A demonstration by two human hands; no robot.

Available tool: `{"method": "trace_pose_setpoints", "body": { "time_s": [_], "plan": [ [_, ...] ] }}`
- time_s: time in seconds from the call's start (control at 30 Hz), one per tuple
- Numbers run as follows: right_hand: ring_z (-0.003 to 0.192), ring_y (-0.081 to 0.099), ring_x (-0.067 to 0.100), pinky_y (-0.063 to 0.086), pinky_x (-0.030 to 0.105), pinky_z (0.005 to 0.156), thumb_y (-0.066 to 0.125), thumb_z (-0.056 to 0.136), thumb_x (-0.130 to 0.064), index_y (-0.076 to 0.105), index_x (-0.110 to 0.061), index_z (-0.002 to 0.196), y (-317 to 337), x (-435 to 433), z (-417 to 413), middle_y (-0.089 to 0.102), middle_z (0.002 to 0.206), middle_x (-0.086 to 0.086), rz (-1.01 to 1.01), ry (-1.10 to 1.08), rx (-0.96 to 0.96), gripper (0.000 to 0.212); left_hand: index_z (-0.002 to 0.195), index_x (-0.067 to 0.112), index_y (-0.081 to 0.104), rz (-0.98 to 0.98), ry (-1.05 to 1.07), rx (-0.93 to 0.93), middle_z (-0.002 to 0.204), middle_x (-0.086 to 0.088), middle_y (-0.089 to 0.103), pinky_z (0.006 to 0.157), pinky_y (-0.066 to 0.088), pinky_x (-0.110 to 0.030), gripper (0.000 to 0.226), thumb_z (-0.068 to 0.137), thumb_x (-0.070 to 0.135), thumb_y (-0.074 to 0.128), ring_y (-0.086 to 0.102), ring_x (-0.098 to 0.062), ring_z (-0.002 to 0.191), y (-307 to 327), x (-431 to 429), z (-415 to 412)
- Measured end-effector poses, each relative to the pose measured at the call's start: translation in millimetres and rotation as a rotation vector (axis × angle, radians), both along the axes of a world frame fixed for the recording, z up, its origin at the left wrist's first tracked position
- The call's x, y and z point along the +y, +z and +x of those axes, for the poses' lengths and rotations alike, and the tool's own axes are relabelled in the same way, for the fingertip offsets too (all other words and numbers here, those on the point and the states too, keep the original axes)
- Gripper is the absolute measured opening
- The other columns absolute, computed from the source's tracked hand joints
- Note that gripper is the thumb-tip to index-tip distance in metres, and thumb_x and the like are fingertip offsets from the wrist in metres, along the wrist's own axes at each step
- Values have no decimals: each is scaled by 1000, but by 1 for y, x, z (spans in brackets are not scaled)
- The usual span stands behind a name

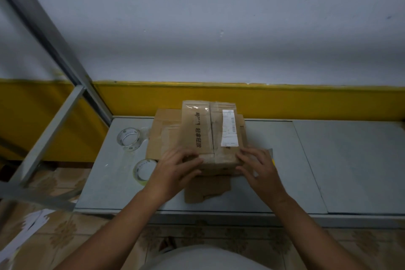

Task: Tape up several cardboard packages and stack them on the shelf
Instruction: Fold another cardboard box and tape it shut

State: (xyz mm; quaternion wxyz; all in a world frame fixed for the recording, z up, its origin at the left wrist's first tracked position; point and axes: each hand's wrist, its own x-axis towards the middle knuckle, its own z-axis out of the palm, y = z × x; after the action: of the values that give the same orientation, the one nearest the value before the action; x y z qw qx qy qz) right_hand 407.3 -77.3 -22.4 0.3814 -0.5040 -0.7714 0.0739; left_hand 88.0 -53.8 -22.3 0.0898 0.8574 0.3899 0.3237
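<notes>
Located the cardboard package (210, 136) at mid-width of the grey tabletop (291, 177), toward its back edge, seated on flattened cardboard sheets (162, 136) rather than on the bare surface. Read its long axis as running from front edge to back edge, straight away from the body, with the taped centre seam (211, 129) along that axis and the white shipping label (229, 128) on the right half of the top face. Recorded the left hand (177, 166) at the near-left corner, fingers bent over the top edge and thumb against the near face, grasping the package. Recorded the right hand (255, 166) at the near-right corner, released, fingers spread and only the tips touching the side. Judged both hands equally near, one on each side of the seam, so that any lift would start from the short near end with most of the length ahead of the grip. Noted the far tape roll (129, 139) and the near tape roll (145, 170) on the left part of the tabletop, closest to the left hand. Noted the metal frame (50, 35), presumably the shelf, beyond the left edge; judged the transfer as leftward.
</notes>
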Motion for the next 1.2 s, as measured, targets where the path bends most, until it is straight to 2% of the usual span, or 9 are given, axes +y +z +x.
{"method": "trace_pose_setpoints", "body": {
  "time_s": [0.17,0.3,0.43,0.53,0.73,0.87,1.0,1.13,1.2],
  "plan": [
    [118,60,5,45,13,105,79,79,15,74,3,119,-1,-7,-4,67,125,14,-30,-4,145,42,131,23,75,-58,-21,-130,132,2,70,103,54,-39,36,96,11,74,61,-19,127,-5,-4,-9],
    [116,65,3,51,20,104,81,81,6,75,-3,121,-1,-6,-3,70,127,7,-75,-8,212,41,122,14,80,-76,-23,-193,130,1,72,101,55,-39,30,92,14,79,63,-18,124,3,-4,-7],
    [110,70,5,56,26,99,85,80,-3,78,-12,118,-1,-8,4,74,122,-3,-186,-66,338,40,133,20,71,-283,95,-289,137,7,55,106,53,-28,53,83,25,87,56,-4,128,12,-6,-17],
    [110,72,11,58,28,96,84,81,-1,79,-9,114,-1,-10,1,75,121,-1,-254,-44,411,35,133,31,66,-447,100,-329,132,14,53,86,63,-28,61,78,19,90,63,-6,114,16,-6,-23],
    [112,65,-3,56,16,88,66,97,-38,66,-24,135,10,1,-11,71,121,-19,-574,-195,677,40,161,42,31,-811,244,-440,148,22,51,92,59,-29,110,69,83,76,58,-3,126,30,6,-18],
    [114,63,-3,52,18,90,62,97,-50,60,-42,132,24,22,-26,68,128,-19,-840,-136,776,36,164,32,32,-988,389,-502,155,4,53,105,56,-44,99,81,78,63,56,-18,136,48,32,7],
    [111,67,-2,54,11,80,67,93,-51,64,-48,124,47,21,-42,72,115,-29,-714,-104,722,31,131,48,54,-820,369,-464,111,36,67,73,51,-4,44,92,58,71,63,15,108,65,36,21],
    [110,65,-7,52,8,80,69,91,-56,63,-41,137,85,7,-48,70,121,-29,-515,-121,725,49,138,47,55,-830,343,-595,118,23,70,83,61,-24,82,68,83,77,69,4,105,87,24,8],
    [114,62,-8,51,7,81,70,92,-54,60,-39,141,104,0,-52,66,125,-30,-455,-117,686,52,141,39,57,-854,328,-663,125,14,72,94,62,-38,88,65,75,83,70,-6,113,93,22,1]
  ]
}}
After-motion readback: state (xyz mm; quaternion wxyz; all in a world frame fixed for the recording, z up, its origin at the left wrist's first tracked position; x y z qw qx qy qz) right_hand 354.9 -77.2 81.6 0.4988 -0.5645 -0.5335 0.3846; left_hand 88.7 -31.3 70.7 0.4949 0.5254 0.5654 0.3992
